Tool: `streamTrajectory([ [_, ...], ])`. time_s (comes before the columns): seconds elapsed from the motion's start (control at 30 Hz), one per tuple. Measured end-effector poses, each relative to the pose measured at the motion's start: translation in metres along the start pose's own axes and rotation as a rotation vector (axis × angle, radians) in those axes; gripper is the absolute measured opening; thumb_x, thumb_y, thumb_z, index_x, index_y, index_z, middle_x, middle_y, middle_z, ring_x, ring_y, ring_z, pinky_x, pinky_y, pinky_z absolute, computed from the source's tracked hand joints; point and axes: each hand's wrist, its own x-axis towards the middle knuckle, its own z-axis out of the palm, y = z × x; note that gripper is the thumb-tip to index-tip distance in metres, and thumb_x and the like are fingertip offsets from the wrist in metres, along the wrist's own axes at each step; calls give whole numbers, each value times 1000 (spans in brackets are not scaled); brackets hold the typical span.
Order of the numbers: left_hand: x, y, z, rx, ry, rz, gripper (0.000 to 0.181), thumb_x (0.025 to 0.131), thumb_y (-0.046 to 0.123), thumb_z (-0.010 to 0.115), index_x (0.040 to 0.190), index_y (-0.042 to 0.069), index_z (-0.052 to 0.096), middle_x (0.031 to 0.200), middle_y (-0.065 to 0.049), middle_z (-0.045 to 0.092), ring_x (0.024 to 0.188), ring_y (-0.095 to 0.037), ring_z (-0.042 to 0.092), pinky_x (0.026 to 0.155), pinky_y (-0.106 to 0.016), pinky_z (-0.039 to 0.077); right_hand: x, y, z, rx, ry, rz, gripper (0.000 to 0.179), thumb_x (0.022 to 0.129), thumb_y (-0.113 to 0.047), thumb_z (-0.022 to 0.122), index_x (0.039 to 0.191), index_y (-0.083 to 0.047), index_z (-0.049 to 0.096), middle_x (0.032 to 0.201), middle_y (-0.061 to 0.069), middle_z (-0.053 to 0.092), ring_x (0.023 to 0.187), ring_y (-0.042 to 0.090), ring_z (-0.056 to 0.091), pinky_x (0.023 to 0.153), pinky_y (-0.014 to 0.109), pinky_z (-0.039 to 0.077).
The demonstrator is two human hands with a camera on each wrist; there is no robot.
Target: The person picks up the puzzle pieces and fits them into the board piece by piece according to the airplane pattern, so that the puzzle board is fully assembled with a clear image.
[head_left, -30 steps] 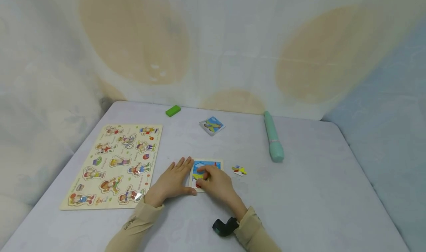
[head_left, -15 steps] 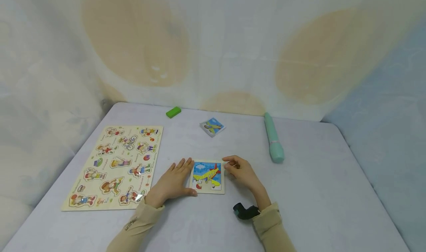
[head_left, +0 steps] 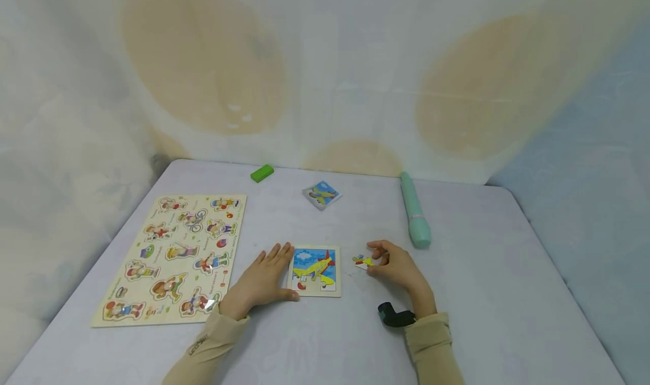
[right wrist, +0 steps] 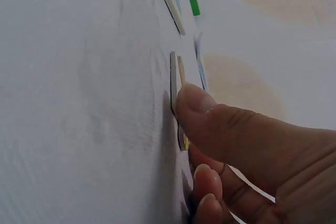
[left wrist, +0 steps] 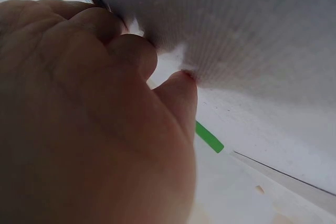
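Note:
A small wooden tray puzzle [head_left: 330, 270] lies on the table, with a yellow aeroplane on blue sky and bare gaps along its lower part. My left hand [head_left: 265, 278] lies spread flat beside it, fingertips at its left edge; the left wrist view shows mostly the back of that hand [left wrist: 100, 108]. To the right of the tray, my right hand [head_left: 398, 266] has its thumb and curled fingers at the loose, partly yellow puzzle pieces [head_left: 362, 261]. In the right wrist view the thumb [right wrist: 202, 106] touches a thin puzzle piece [right wrist: 174, 77]; the fingers' contact is partly hidden.
A large wooden puzzle board [head_left: 172, 261] with sports figures lies at the left. Toward the back are a green block [head_left: 262, 173], a small aeroplane picture card [head_left: 322, 195] and a folded mint-green umbrella [head_left: 416, 215]. A black wrist camera [head_left: 396, 316] sits on the right wrist.
My right hand has left the tray puzzle and moved right to the loose pieces. The left hand has stayed at the tray's left edge.

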Motion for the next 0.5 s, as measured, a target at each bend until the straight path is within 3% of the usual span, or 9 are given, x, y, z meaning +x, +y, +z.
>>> streamTrajectory([
  [0.23,0,0,0,-3,3,1,103,74,47,80,151,1,29,159,-15,26,149,-36,20,120,-57,18,-2,-4,6,-25,8,35,32,75,-2,78,106,-5,71,96,8,62,77,16,48,66,24,41],
  [0.5,1,-1,1,2,6,3,103,74,48,79,151,1,29,159,-15,27,149,-36,20,120,-57,19,-2,-5,7,-45,-8,4,33,78,0,74,111,-5,70,97,8,60,76,17,45,64,24,39],
])
